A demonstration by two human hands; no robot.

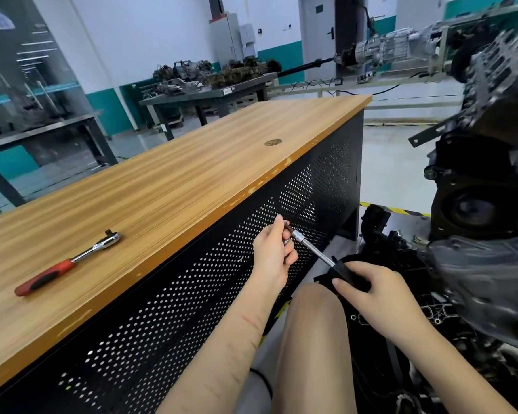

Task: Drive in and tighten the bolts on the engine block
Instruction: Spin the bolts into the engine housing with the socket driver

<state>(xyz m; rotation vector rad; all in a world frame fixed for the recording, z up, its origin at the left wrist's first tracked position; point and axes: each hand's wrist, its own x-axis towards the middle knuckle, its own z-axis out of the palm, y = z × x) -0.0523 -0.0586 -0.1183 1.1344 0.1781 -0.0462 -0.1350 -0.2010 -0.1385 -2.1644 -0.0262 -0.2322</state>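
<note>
While the right hand [374, 289] grips the black handle of a nut driver [326, 258], the left hand [274, 252] pinches a small bolt [287, 227] at its socket tip. Light, stiff and likely slippery, the bolt is best held by its head. Beyond, right, stands the grey engine block [491, 162].
</note>
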